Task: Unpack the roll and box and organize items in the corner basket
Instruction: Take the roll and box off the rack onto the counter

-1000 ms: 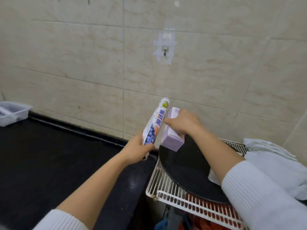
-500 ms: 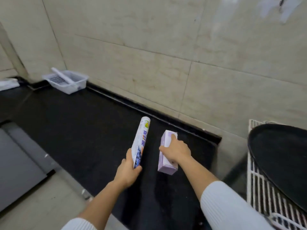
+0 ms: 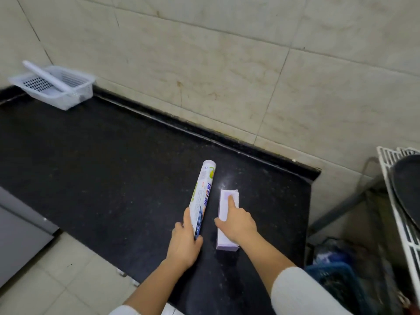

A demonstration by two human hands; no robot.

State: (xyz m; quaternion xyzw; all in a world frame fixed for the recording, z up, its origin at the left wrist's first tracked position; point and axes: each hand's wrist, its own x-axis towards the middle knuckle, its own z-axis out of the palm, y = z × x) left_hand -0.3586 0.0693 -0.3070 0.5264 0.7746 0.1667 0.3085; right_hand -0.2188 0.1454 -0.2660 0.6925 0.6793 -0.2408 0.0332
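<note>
roll and box down on the table, basket far off in the corner

at far left, in the corner where the two tiled walls meet, sits the white perforated plastic basket [image 3: 53, 87] on the black speckled stone table [image 3: 102, 160]. it holds one long white stick-like item [image 3: 46, 76] lying slantwise across it, one end poking over the rim — nothing else shows inside.

near the table's front edge, the left hand [image 3: 184, 241] is wrapped around the lower end of the white printed cylindrical roll [image 3: 203, 197], whose far end points away toward the wall. just beside it, apart from it, the right hand [image 3: 237, 223] is pressed onto the pale lilac rectangular cardboard box [image 3: 227, 220], thumb on one side and forefinger stretched along its top; the box lies flat on the table.

at far right a white wire rack [image 3: 396, 201] carries a dark round pan [image 3: 406, 187], only partly in view.

risks, as i judge them: the roll is round and could roll off the front edge if let go carelessly — and the box, if torn open one-handed, may spill its contents. both are well apart from the basket, so carrying loose items across invites drops.
</note>
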